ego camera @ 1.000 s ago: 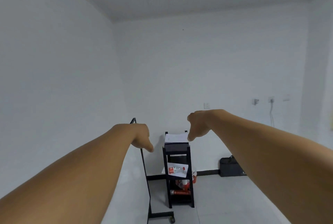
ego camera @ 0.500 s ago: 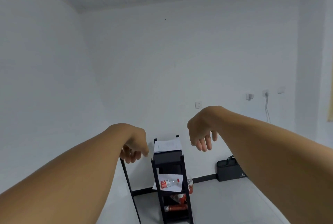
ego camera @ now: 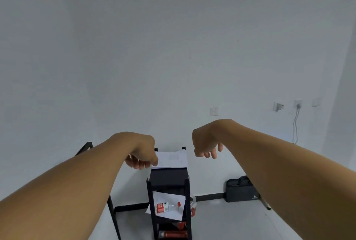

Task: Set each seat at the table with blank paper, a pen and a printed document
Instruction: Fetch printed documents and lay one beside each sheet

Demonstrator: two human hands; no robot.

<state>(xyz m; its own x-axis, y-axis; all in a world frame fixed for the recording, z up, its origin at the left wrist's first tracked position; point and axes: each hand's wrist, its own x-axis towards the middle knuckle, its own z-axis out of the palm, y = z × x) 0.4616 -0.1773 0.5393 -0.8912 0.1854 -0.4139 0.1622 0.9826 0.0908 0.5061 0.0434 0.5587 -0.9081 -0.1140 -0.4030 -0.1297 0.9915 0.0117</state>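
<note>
On top of the black shelf unit (ego camera: 169,177), at six o'clock in the view, the stack of papers (ego camera: 172,159) is lying loose. Both hands are hanging empty with fingers loosely curled, left hand (ego camera: 143,155) at nine o'clock, right hand (ego camera: 206,145) at two; a careless grab risks scattering sheets onto the floor (ego camera: 227,220).

A black shelf rack (ego camera: 169,182) holds a red-labelled bottle (ego camera: 167,206); a dark bag (ego camera: 240,189) sits by the wall.
</note>
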